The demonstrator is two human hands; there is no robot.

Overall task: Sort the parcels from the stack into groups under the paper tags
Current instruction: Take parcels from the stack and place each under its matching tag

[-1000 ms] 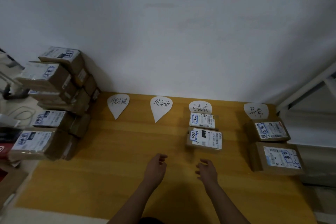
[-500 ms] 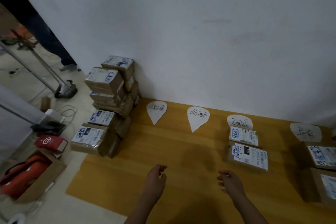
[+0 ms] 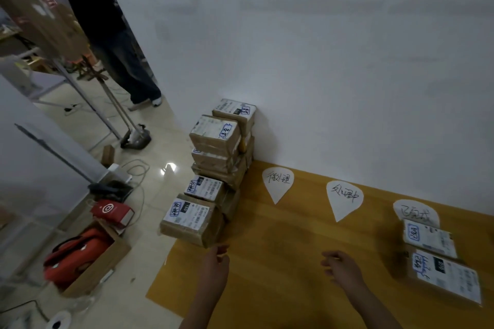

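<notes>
Head view: found stack of parcels (image 3: 222, 147) against wall, at 12 o'clock of left hand (image 3: 215, 266); nearest parcel (image 3: 191, 222) at 11 o'clock, just beyond fingertips. Noted both hands empty, fingers loosely curled; right hand (image 3: 340, 268) at 3 o'clock of left. Judged taped cardboard stiff, slick along tape, moderately heavy. Recommend gripping opposite side faces, lifting level.

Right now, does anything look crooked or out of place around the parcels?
The stack by the wall is ragged: its parcels sit offset and turned, not squared up. A sorted parcel covers the tip of the third tag. Nothing looks spilled or torn.
</notes>
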